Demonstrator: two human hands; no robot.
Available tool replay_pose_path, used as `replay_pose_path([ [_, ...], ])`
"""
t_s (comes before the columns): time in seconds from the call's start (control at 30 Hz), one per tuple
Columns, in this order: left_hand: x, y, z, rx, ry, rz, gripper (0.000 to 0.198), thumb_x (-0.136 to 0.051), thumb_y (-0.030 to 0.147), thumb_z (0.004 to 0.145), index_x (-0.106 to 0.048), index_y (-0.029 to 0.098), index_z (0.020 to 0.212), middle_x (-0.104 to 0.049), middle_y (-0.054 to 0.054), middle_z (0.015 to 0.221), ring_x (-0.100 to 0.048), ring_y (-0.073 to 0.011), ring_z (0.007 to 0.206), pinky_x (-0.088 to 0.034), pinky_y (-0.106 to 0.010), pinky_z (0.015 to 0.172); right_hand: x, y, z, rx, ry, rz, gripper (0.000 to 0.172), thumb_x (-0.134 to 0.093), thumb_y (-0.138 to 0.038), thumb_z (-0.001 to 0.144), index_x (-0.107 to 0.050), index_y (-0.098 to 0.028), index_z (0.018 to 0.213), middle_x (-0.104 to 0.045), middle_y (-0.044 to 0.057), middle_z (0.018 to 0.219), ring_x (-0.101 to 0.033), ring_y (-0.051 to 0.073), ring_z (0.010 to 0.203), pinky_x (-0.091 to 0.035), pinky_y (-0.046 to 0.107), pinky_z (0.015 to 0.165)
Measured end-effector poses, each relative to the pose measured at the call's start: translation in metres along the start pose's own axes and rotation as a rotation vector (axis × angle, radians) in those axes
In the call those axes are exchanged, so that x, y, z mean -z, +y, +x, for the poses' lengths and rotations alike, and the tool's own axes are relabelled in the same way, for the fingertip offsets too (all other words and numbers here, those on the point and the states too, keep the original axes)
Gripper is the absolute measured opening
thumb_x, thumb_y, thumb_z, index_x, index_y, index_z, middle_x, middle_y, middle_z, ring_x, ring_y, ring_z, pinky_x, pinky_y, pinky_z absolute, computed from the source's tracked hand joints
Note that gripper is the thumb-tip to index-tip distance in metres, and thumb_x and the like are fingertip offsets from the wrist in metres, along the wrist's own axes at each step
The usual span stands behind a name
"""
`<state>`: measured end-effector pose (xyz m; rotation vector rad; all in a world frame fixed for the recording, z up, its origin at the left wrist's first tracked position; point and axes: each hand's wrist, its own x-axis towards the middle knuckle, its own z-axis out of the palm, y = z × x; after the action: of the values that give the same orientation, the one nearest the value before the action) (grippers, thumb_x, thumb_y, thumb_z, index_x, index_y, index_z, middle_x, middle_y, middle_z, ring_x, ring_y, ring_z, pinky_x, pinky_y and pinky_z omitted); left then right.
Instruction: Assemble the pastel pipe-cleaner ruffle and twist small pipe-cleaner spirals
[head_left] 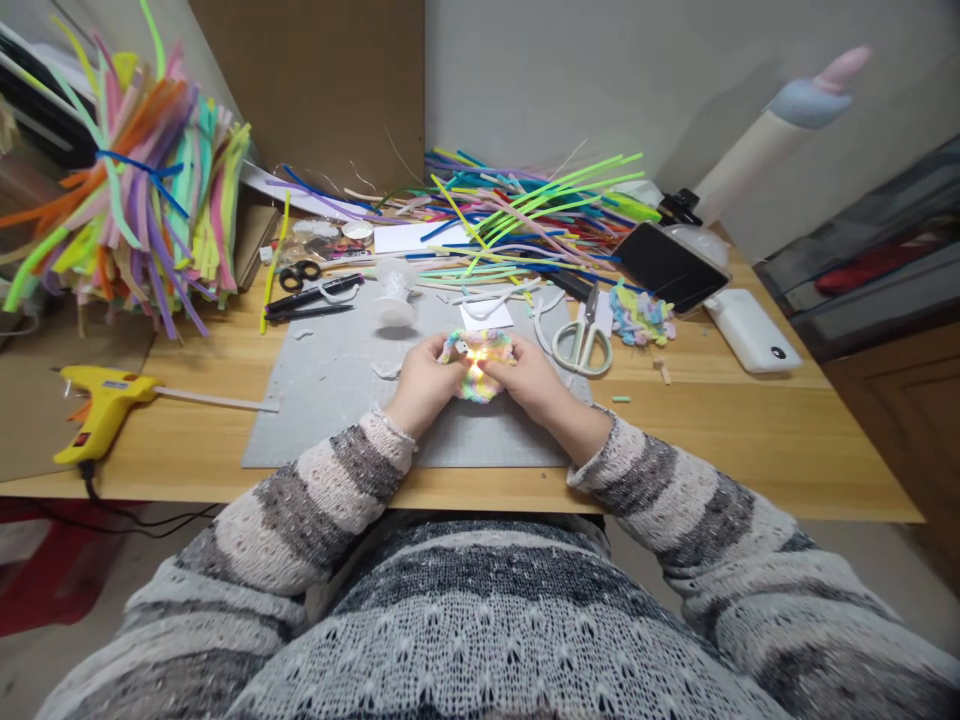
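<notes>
Between my two hands is a small pastel, fuzzy pipe-cleaner flower (481,388), glowing yellow at its middle. My left hand (429,385) grips its left side, the thumb lying over the front. On the other side my right hand (536,380) pinches the right edge, thumb near the lit centre. The piece is held just above a grey cutting mat (322,400). Beyond my hands lie a white card (486,314) with a bent white pipe cleaner across it, a clear spool (394,295) and pale-handled scissors (583,345).
A yellow glue gun (105,405) lies at the left below a big bundle of pipe cleaners (142,200). More loose pipe cleaners (525,210) heap along the wall. To the right are a second pastel fuzzy piece (641,315), a phone (671,265) and a white power bank (752,330).
</notes>
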<state>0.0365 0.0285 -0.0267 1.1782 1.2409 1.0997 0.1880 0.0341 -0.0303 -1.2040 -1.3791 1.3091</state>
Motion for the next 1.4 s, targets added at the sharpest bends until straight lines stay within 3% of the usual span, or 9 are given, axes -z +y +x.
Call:
replay_pose_path([
  [0.3, 0.001, 0.003, 0.0, -0.011, -0.059, 0.024, 0.029, -0.059, 0.015, 0.059, -0.066, 0.012, 0.088, -0.065, -0.002, 0.077, -0.056, -0.012, 0.062, -0.045, -0.02, 0.054, 0.0, 0.004, 0.001, 0.002, -0.026, 0.04, 0.047, -0.07, -0.028, 0.056, -0.055, -0.02, 0.1, -0.067, 0.005, 0.098, -0.063, 0.022, 0.088, -0.05, 0.039, 0.084],
  [0.47, 0.001, 0.002, 0.0, -0.001, -0.078, 0.089, 0.033, -0.062, 0.015, 0.06, -0.065, 0.012, 0.092, -0.064, -0.002, 0.074, -0.054, -0.0122, 0.055, -0.045, -0.021, 0.047, 0.0, 0.004, 0.001, -0.005, -0.018, 0.023, 0.041, -0.067, -0.028, 0.059, -0.058, -0.019, 0.099, -0.068, 0.005, 0.099, -0.063, 0.022, 0.09, -0.05, 0.039, 0.085],
  [0.63, 0.001, 0.002, 0.0, -0.014, -0.069, 0.132, 0.036, -0.064, 0.013, 0.059, -0.065, 0.012, 0.095, -0.068, -0.005, 0.084, -0.059, -0.0142, 0.065, -0.047, -0.02, 0.051, 0.001, 0.005, 0.001, -0.025, 0.002, -0.004, 0.035, -0.065, -0.029, 0.061, -0.06, -0.018, 0.094, -0.068, 0.005, 0.094, -0.062, 0.021, 0.084, -0.05, 0.036, 0.079],
  [0.83, 0.001, 0.007, -0.004, -0.013, -0.066, 0.15, 0.035, -0.062, 0.013, 0.06, -0.064, 0.012, 0.095, -0.067, -0.004, 0.08, -0.06, -0.0148, 0.063, -0.047, -0.021, 0.051, -0.001, 0.005, 0.001, -0.041, 0.011, 0.001, 0.036, -0.065, -0.029, 0.061, -0.061, -0.017, 0.094, -0.068, 0.004, 0.091, -0.061, 0.02, 0.081, -0.049, 0.034, 0.076],
  [0.97, 0.003, 0.009, -0.003, -0.06, -0.048, 0.128, 0.026, -0.058, 0.017, 0.068, -0.064, 0.013, 0.094, -0.067, -0.004, 0.085, -0.062, -0.0166, 0.075, -0.049, -0.024, 0.064, -0.001, 0.004, 0.001, -0.053, 0.019, 0.018, 0.037, -0.064, -0.03, 0.061, -0.06, -0.017, 0.096, -0.068, 0.005, 0.092, -0.061, 0.019, 0.08, -0.049, 0.034, 0.076],
  [1.13, 0.007, 0.012, -0.003, -0.227, 0.016, 0.257, 0.036, -0.062, 0.018, 0.073, -0.062, 0.015, 0.109, -0.069, -0.005, 0.101, -0.063, -0.0177, 0.088, -0.048, -0.027, 0.08, -0.001, 0.003, 0.001, -0.06, 0.01, 0.037, 0.037, -0.064, -0.03, 0.062, -0.059, -0.017, 0.097, -0.068, 0.005, 0.093, -0.061, 0.019, 0.08, -0.049, 0.033, 0.076],
  [1.23, 0.009, 0.014, -0.005, -0.318, 0.03, 0.382, 0.033, -0.061, 0.019, 0.076, -0.065, 0.015, 0.108, -0.07, -0.005, 0.1, -0.063, -0.0172, 0.086, -0.047, -0.027, 0.079, -0.001, 0.002, 0.001, -0.056, 0.013, 0.043, 0.038, -0.063, -0.03, 0.062, -0.059, -0.017, 0.097, -0.068, 0.005, 0.094, -0.061, 0.018, 0.08, -0.049, 0.032, 0.075],
  [1.4, 0.009, 0.016, -0.006, -0.344, 0.042, 0.442, 0.028, -0.06, 0.019, 0.079, -0.068, 0.015, 0.105, -0.072, -0.004, 0.093, -0.062, -0.016, 0.079, -0.047, -0.025, 0.073, -0.001, 0.001, 0.001, -0.061, -0.009, 0.045, 0.035, -0.064, -0.029, 0.061, -0.06, -0.017, 0.093, -0.068, 0.004, 0.091, -0.061, 0.019, 0.079, -0.049, 0.033, 0.075],
])
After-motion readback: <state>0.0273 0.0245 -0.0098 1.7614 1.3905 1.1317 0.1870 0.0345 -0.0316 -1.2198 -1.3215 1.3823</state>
